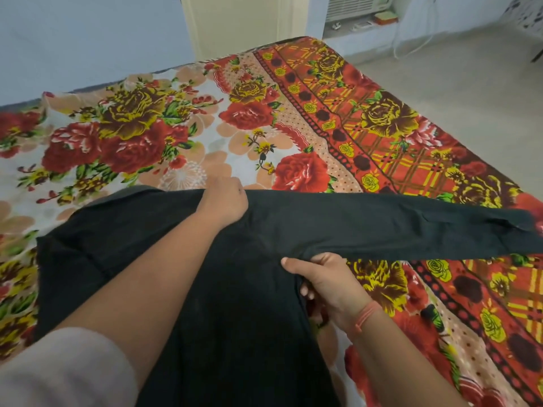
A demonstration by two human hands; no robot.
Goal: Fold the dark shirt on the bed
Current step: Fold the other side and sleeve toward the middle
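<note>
The right hand (326, 284) has its grip closed on the dark shirt (205, 259) at the armpit seam; the left hand (223, 199) pinches the shoulder edge farther up. The shirt lies spread on the bed (264, 118), one long sleeve (396, 227) stretched out to the right. This looks like the sleeve step: next, I judge, the sleeve must swing inward across the body while the shoulder stays pinned. Count: one shirt, one sleeve showing, two hands.
</note>
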